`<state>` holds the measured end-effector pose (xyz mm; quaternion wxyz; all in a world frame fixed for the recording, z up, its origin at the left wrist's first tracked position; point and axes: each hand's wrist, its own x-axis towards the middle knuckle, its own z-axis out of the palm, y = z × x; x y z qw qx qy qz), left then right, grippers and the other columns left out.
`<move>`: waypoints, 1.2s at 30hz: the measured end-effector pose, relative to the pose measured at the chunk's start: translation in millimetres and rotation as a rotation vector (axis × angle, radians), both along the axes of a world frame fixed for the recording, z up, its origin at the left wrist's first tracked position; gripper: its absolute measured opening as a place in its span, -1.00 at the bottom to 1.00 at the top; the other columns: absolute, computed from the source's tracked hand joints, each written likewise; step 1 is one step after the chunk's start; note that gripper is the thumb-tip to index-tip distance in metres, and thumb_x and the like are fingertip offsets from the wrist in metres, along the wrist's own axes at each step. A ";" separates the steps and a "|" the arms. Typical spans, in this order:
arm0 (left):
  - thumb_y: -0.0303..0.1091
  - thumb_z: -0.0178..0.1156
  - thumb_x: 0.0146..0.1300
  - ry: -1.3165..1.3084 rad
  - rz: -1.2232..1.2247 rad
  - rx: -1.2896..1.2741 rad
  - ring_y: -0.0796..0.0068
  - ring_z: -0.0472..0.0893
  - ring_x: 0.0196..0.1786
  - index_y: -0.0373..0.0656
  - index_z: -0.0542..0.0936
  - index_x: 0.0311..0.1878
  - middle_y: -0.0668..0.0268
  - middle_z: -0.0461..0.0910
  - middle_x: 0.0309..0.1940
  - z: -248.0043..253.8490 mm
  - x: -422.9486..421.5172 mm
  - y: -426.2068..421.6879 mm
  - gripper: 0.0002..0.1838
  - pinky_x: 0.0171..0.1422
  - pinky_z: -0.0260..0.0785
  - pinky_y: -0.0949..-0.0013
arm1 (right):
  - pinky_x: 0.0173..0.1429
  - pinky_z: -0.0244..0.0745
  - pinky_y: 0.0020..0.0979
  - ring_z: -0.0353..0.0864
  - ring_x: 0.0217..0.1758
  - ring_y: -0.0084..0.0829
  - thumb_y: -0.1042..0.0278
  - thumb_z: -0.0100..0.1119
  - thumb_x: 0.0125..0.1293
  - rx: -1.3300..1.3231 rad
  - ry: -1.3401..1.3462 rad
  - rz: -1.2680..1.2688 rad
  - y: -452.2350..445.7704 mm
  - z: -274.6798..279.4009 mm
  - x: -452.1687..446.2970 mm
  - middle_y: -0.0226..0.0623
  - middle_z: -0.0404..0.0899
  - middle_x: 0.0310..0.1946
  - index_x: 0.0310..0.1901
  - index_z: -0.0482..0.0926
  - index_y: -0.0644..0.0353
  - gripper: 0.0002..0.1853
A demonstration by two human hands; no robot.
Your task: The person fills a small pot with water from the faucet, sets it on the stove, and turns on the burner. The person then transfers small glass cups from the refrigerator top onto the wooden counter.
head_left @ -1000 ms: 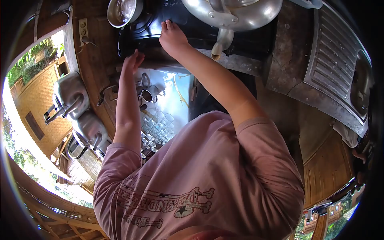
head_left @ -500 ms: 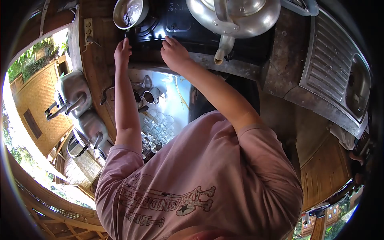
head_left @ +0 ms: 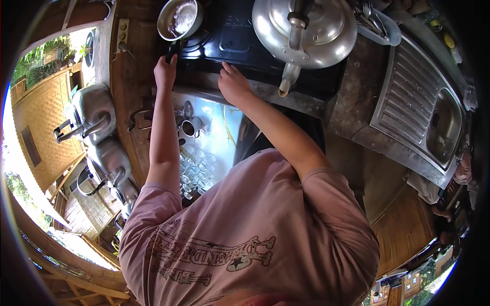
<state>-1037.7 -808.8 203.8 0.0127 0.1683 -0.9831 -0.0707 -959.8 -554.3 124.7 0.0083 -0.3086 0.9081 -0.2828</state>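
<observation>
A small metal saucepan (head_left: pixel 178 19) with shiny, bubbly-looking liquid sits over the left burner of the black gas stove (head_left: pixel 232 43). My left hand (head_left: pixel 165 73) is closed around its dark handle (head_left: pixel 173 49). At the stove's front edge is my right hand (head_left: pixel 234 84), its fingers drawn together; what they grip, if anything, is hidden. A large aluminium kettle (head_left: pixel 311 48) stands on the right of the stove, its spout pointing towards me.
Below the counter, glasses (head_left: pixel 196 166) and metal mugs (head_left: pixel 191 126) stand on a pale surface. More metal kettles (head_left: pixel 94 115) are at the left. A steel sink (head_left: pixel 439 120) with a ridged drainer and a tub of utensils (head_left: pixel 380 30) are at the right.
The view has shifted, so stove, kettle and sink sit differently in frame. My left hand still holds the saucepan handle; my right hand stays by the stove front.
</observation>
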 end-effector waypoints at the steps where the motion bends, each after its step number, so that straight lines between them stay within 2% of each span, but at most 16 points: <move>1: 0.17 0.25 0.34 0.011 -0.009 -0.008 -0.20 0.68 -0.07 -0.29 0.65 -0.07 -0.13 0.70 -0.23 -0.7 1.3 -1.0 -0.42 0.01 0.52 -0.02 | 0.56 0.25 -0.12 0.38 0.49 -0.07 0.38 0.06 0.31 0.002 0.003 0.004 -0.2 -0.1 0.7 -0.01 0.64 0.07 -0.24 0.73 0.27 -0.75; 8: 0.18 0.33 0.26 0.003 0.047 0.028 -0.15 0.69 -0.04 -0.31 0.66 -0.03 -0.12 0.71 -0.21 5.8 1.6 0.7 -0.38 0.05 0.53 0.03 | 0.58 0.18 -0.12 0.34 0.51 -0.07 0.36 0.09 0.33 0.047 -0.046 0.062 4.9 4.0 -4.0 -0.03 0.64 0.11 -0.15 0.76 0.26 -0.73; 10: 0.19 0.43 0.14 -0.012 0.102 0.043 -0.01 0.72 0.00 -0.34 0.64 0.03 -0.06 0.73 -0.15 10.4 5.7 0.4 -0.30 0.11 0.54 0.12 | 0.58 0.18 -0.12 0.34 0.51 -0.08 0.36 0.09 0.33 0.056 -0.035 0.093 5.6 4.2 -2.8 -0.04 0.65 0.09 -0.16 0.76 0.26 -0.74; 14: 0.18 0.50 0.04 0.095 0.201 0.164 0.11 0.73 0.03 -0.36 0.61 0.11 -0.01 0.74 -0.10 28.7 30.7 -2.5 -0.21 0.15 0.54 0.20 | 0.57 0.21 -0.11 0.36 0.48 -0.06 0.38 0.07 0.32 0.002 -0.065 0.083 7.9 15.4 -5.2 -0.08 0.65 0.05 -0.21 0.75 0.25 -0.76; 17: 0.07 0.53 0.05 0.133 0.233 0.141 0.15 0.73 0.00 -0.35 0.58 0.14 0.01 0.73 -0.09 48.2 66.6 6.4 -0.25 0.13 0.56 0.22 | 0.52 0.28 -0.09 0.41 0.43 -0.03 0.42 0.06 0.31 -0.009 -0.053 0.148 5.9 28.1 -6.8 -0.10 0.64 0.03 -0.21 0.72 0.25 -0.78; 19: -0.09 0.52 0.03 0.249 0.165 0.216 0.13 0.71 -0.13 -0.33 0.59 0.07 0.04 0.68 -0.17 59.9 93.2 20.1 -0.37 0.03 0.56 0.19 | 0.52 0.27 -0.06 0.40 0.43 -0.02 0.44 0.09 0.29 -0.149 -0.135 0.173 2.2 39.5 -5.8 -0.10 0.62 0.06 -0.17 0.70 0.23 -0.80; 20: -0.17 0.51 0.06 0.307 0.124 0.242 0.16 0.70 -0.17 -0.32 0.59 0.06 0.06 0.67 -0.19 64.4 106.8 27.1 -0.43 0.01 0.55 0.20 | 0.35 0.46 -0.10 0.56 0.27 -0.06 0.44 0.17 0.27 -0.266 -0.022 0.148 -1.4 39.9 -2.8 -0.12 0.66 -0.03 -0.14 0.68 0.20 -0.82; 21: -0.25 0.49 0.08 0.364 0.085 0.262 0.18 0.69 -0.20 -0.30 0.59 0.04 0.08 0.65 -0.20 69.2 121.1 36.4 -0.49 -0.02 0.55 0.20 | 0.35 0.46 -0.10 0.56 0.27 -0.06 0.44 0.17 0.27 -0.259 0.001 0.199 -4.0 53.7 -1.1 -0.12 0.66 -0.03 -0.14 0.68 0.20 -0.82; 22: -0.33 0.47 0.10 0.346 0.081 0.317 0.20 0.69 -0.19 -0.28 0.60 0.03 0.10 0.65 -0.22 83.1 134.0 50.9 -0.55 -0.01 0.55 0.23 | 0.21 0.54 -0.11 0.64 0.13 -0.09 0.41 0.21 0.26 -0.331 -0.156 0.172 -6.0 72.0 0.9 -0.13 0.68 -0.11 -0.16 0.68 0.19 -0.84; 23: -0.29 0.46 0.14 0.354 0.066 0.396 0.18 0.71 -0.21 -0.19 0.65 -0.03 0.13 0.67 -0.29 85.7 146.8 57.5 -0.64 -0.08 0.56 0.22 | 0.06 0.61 -0.12 0.71 -0.01 -0.13 0.38 0.26 0.25 -0.394 -0.318 0.143 -8.6 85.1 3.2 -0.15 0.71 -0.19 -0.18 0.68 0.18 -0.86; 24: -0.25 0.44 0.17 0.282 0.140 0.413 0.17 0.71 -0.24 -0.15 0.67 -0.08 0.15 0.68 -0.34 92.7 158.8 68.8 -0.69 -0.13 0.56 0.21 | -0.22 0.60 -0.14 0.73 -0.31 -0.13 0.27 0.34 0.27 -0.502 -0.292 0.105 -15.0 87.5 6.3 -0.17 0.71 -0.40 -0.28 0.68 0.17 -0.85; 25: -0.21 0.42 0.19 0.205 0.208 0.435 0.16 0.72 -0.26 -0.11 0.69 -0.13 0.16 0.68 -0.39 99.7 167.6 77.2 -0.74 -0.17 0.55 0.19 | -0.22 0.60 -0.14 0.73 -0.31 -0.13 0.27 0.34 0.27 -0.490 -0.281 0.146 -20.8 93.0 6.0 -0.17 0.71 -0.40 -0.28 0.68 0.17 -0.85; 27: -0.17 0.41 0.22 0.160 0.271 0.395 0.15 0.72 -0.29 -0.09 0.69 -0.16 0.17 0.69 -0.41 107.3 175.9 78.9 -0.76 -0.20 0.55 0.18 | -0.28 0.55 -0.16 0.71 -0.39 -0.11 0.18 0.35 0.31 -0.436 -0.615 0.095 -29.3 101.2 5.8 -0.16 0.69 -0.49 -0.39 0.66 0.19 -0.75; 29: -0.13 0.39 0.24 0.102 0.323 0.356 0.13 0.72 -0.31 -0.07 0.70 -0.20 0.18 0.69 -0.43 107.8 175.5 75.0 -0.76 -0.23 0.55 0.16 | -0.30 0.53 -0.18 0.69 -0.43 -0.13 0.15 0.34 0.33 -0.420 -0.620 0.125 -41.5 94.0 1.4 -0.16 0.67 -0.52 -0.42 0.65 0.19 -0.71; 34: -0.04 0.42 0.19 0.290 0.300 0.361 0.09 0.71 -0.07 -0.13 0.68 -0.08 0.10 0.71 -0.19 84.2 114.4 34.5 -0.61 -0.04 0.56 0.13 | -0.32 0.49 -0.19 0.67 -0.47 -0.20 0.12 0.33 0.34 -0.419 -0.674 0.206 -50.8 99.9 4.6 -0.17 0.65 -0.56 -0.45 0.62 0.22 -0.66; 36: -0.01 0.45 0.15 0.503 0.189 0.154 0.02 0.68 0.02 -0.18 0.66 -0.01 0.06 0.70 -0.10 53.8 90.2 20.9 -0.52 0.07 0.55 0.07 | -0.30 0.54 -0.35 0.71 -0.48 -0.42 0.16 0.32 0.38 -0.344 -0.649 0.266 -47.3 102.4 9.5 -0.23 0.69 -0.56 -0.37 0.66 0.28 -0.68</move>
